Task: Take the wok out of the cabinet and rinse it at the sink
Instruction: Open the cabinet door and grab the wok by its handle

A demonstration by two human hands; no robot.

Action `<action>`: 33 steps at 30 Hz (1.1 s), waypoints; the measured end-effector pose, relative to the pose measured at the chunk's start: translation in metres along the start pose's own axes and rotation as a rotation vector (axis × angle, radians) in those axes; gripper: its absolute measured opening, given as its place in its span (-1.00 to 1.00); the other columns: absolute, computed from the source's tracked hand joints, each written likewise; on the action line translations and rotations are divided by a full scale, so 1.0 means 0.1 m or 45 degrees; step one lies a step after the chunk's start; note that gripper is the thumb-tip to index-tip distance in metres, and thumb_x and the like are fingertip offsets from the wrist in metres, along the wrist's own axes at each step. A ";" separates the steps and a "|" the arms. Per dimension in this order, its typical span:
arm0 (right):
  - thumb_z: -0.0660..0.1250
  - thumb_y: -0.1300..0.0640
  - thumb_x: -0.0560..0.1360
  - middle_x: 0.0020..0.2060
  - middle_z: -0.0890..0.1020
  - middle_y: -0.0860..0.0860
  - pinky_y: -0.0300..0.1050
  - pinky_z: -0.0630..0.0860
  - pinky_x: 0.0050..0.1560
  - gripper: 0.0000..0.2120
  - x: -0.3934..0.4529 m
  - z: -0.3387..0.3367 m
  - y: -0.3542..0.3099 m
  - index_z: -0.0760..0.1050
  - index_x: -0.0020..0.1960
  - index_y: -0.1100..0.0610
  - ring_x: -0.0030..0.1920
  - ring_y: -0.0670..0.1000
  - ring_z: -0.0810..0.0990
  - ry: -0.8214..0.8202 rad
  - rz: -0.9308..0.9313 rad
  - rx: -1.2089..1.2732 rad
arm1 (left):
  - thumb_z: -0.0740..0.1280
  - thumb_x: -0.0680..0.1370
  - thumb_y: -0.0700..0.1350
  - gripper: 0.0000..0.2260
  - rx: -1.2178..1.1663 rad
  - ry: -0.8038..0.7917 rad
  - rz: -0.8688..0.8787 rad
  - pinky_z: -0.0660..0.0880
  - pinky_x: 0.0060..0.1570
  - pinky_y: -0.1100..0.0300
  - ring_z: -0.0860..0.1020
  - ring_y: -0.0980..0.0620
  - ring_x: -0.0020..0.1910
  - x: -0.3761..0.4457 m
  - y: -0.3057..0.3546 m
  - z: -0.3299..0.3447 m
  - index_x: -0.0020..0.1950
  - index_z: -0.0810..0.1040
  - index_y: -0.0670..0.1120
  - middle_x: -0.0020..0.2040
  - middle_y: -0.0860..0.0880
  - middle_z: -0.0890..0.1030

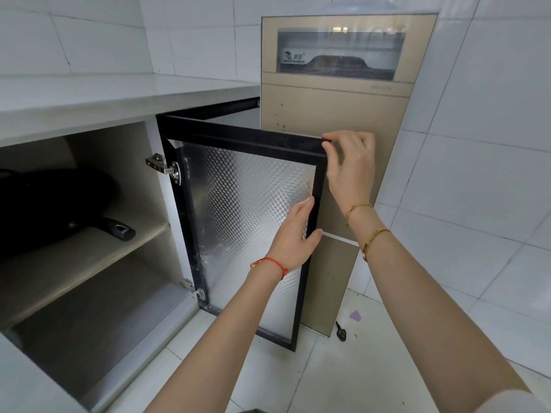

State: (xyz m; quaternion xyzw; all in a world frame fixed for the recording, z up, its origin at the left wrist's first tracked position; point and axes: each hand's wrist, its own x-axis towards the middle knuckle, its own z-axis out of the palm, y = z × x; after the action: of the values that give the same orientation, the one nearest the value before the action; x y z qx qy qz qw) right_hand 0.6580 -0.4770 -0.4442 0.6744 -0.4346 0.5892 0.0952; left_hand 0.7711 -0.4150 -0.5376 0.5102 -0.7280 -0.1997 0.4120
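A black wok [50, 204] lies on the upper shelf [89, 248] inside the open cabinet at the left, its handle [117, 229] pointing toward me. The cabinet door [238, 222], black-framed with patterned glass, stands swung wide open. My right hand [350, 168] grips the door's top outer corner. My left hand [293, 236] holds the door's outer side edge, thumb around the frame. Both hands are well to the right of the wok.
A white countertop [119, 96] runs above the cabinet. A tall beige appliance [337, 108] stands just behind the open door. The lower cabinet compartment [98, 323] shows nothing inside. A small dark plug [341, 332] lies on the white tiled floor.
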 end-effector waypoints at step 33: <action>0.32 0.11 0.59 0.09 0.68 -0.03 -0.30 0.36 0.17 -0.77 -0.77 0.51 -1.32 0.62 0.21 0.12 0.18 0.00 0.52 -0.442 -0.131 0.516 | 0.26 0.60 -0.15 -0.58 0.472 0.452 -0.263 0.21 0.33 0.38 0.39 0.07 0.38 -1.31 -0.30 -1.69 0.47 0.35 -0.07 0.40 0.00 0.45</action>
State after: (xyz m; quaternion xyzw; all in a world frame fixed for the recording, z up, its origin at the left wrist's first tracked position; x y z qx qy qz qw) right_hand 0.7923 -0.3933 -0.4754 0.7918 -0.2827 0.5342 -0.0880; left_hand 0.9427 -0.2859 -0.5132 0.6755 -0.6126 -0.0117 0.4103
